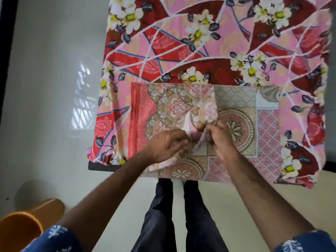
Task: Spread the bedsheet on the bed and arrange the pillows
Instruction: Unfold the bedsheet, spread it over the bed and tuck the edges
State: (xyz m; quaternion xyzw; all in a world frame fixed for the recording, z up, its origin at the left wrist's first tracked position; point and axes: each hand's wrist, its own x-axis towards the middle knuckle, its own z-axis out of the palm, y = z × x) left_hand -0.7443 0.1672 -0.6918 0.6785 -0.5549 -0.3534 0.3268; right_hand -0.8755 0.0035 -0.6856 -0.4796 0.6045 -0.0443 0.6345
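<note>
i look down over my own two arms at the foot of a bed (99,166) already covered by a red and pink floral bedsheet (209,42). on top of it, at the near edge right in front of me, lies a folded bedsheet (236,124) with a pink and gold medallion print, its long side running left to right across the bed. my left hand (167,145) and right hand (219,136) meet over its middle, both equally close, fingers curled and pinching loose layers of the folded cloth between them. the fold i am lifting opens away from me, toward the far end of the bed, so i judge the next pull goes forward and outward. an orange plastic stool (21,226) lies on the floor at my left. no pillows are in view.
</note>
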